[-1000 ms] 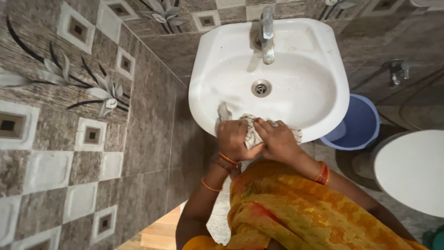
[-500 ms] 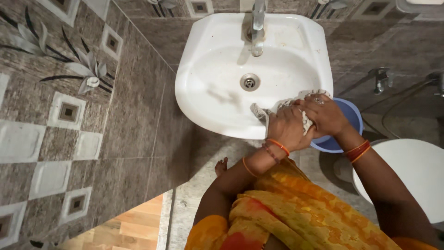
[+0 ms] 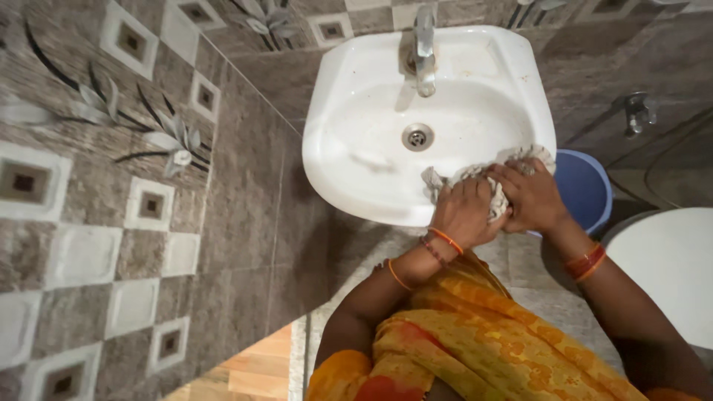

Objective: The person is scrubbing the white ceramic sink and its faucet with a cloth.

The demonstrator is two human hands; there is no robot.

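Observation:
A white wall-hung washbasin (image 3: pixel 349 134) with a chrome tap (image 3: pixel 424 48) and a round drain (image 3: pixel 417 137) fills the upper middle of the head view. A pale crumpled cloth (image 3: pixel 496 199) lies bunched on the basin's front right rim. My left hand (image 3: pixel 464 212) presses down on the cloth's left part, fingers curled over it. My right hand (image 3: pixel 531 194) grips the cloth's right part, right beside the left hand. Both wrists carry orange bangles. An orange and yellow garment covers my front below the hands.
A blue bucket (image 3: pixel 587 189) stands on the floor under the basin's right edge. A white toilet lid (image 3: pixel 668 267) is at the right. A chrome wall valve (image 3: pixel 637 111) sits upper right. Patterned grey wall tiles (image 3: pixel 134 186) fill the left; wooden flooring (image 3: pixel 245 375) shows bottom left.
Both hands slid the cloth from the basin's front left rim across to its front right rim. Over the last half second they stayed there while the camera shifted.

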